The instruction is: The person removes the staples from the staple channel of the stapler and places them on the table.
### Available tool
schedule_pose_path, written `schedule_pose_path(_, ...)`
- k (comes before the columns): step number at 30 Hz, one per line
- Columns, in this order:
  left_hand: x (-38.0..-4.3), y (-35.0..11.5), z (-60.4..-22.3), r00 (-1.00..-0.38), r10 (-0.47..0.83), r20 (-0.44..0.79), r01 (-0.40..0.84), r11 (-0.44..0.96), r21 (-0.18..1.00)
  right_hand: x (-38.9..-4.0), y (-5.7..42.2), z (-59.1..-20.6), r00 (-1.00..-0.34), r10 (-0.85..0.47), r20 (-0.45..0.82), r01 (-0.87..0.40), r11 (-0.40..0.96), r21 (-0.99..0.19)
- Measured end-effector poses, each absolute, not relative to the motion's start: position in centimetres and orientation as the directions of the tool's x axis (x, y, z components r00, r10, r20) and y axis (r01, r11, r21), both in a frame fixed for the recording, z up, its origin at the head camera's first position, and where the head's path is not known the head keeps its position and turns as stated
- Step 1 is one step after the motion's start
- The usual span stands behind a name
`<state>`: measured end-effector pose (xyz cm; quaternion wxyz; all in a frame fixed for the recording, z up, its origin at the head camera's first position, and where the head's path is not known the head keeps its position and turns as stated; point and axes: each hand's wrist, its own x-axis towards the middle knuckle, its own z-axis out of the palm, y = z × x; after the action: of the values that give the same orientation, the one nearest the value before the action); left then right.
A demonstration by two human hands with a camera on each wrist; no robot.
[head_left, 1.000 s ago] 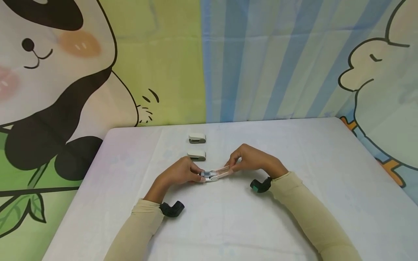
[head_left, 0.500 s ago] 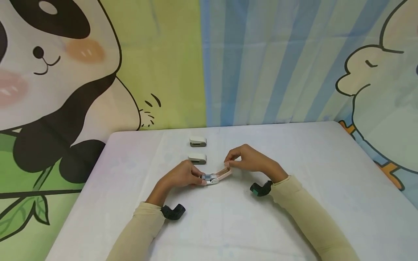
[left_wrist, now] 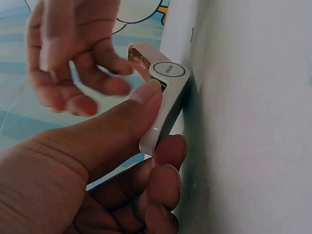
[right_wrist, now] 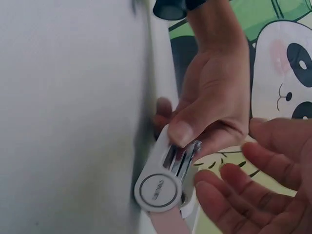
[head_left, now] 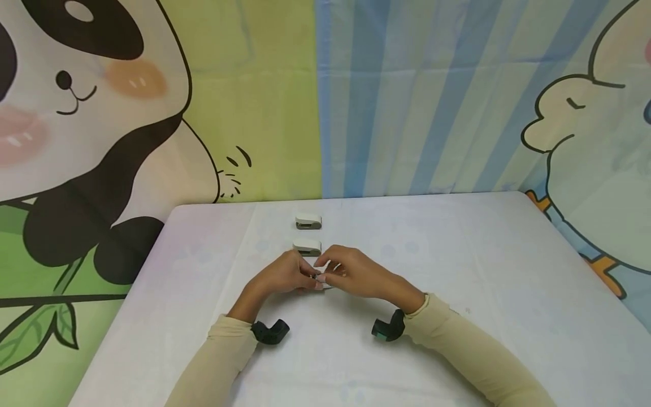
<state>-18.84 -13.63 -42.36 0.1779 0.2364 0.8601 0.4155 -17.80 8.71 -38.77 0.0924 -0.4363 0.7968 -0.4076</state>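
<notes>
A small white and pink stapler (right_wrist: 155, 165) is opened out, its pink lid swung back from the round hinge. My left hand (head_left: 285, 275) grips the white base at its end, thumb on top and fingers beneath. In the left wrist view the stapler (left_wrist: 171, 100) is tilted close to the white table surface. My right hand (head_left: 356, 275) hovers right beside it with loosely bent fingers. In the right wrist view the metal staple channel lies bare, and the right fingers (right_wrist: 234, 195) are apart from it. From the head, the hands hide most of the stapler.
Two more staplers, white above and grey below, stand behind the hands: a nearer one (head_left: 307, 247) close to the left fingers and a farther one (head_left: 308, 221). A white cloth covers the table (head_left: 432, 243). Behind it hangs a printed curtain (head_left: 407, 96).
My right hand has let go of the pink lid and moved left, over toward the left fingertips. The left hand keeps its grip on the stapler and has barely moved.
</notes>
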Motion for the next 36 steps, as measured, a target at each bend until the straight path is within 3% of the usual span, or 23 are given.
schedule_pose_path(7,-18.3,-13.4,-42.0,-0.829,0.547,-0.117,0.251,0.55,0.796,-17.9,8.3,-39.5,-0.617,-0.768,0.172,-0.69,0.424,-0.587)
schedule_pose_path(13,-17.9,-13.2,-41.6,-0.834,0.537,-0.127,0.247,0.569,0.785,-17.8,8.0,-40.0,-0.653,-0.751,0.101,-0.662,0.5,-0.558)
schedule_pose_path(22,-17.5,-12.4,-40.8,-0.818,0.572,-0.065,0.377,0.618,0.69,-17.4,7.7,-39.9,-0.683,-0.72,0.124,-0.646,0.516,-0.562)
schedule_pose_path(29,-17.4,-12.0,-40.4,-0.825,0.557,-0.094,0.368,0.655,0.66,-17.6,7.8,-39.9,-0.716,-0.69,0.105,-0.606,0.54,-0.584)
schedule_pose_path(33,-17.5,-12.0,-40.3,-0.823,0.56,-0.094,0.369,0.653,0.662,-17.8,7.9,-40.0,-0.708,-0.696,0.123,-0.621,0.529,-0.579)
schedule_pose_path(36,-17.6,-12.1,-40.4,-0.815,0.572,-0.09,0.38,0.645,0.663,-17.8,8.0,-40.1,-0.665,-0.729,0.161,-0.676,0.496,-0.545)
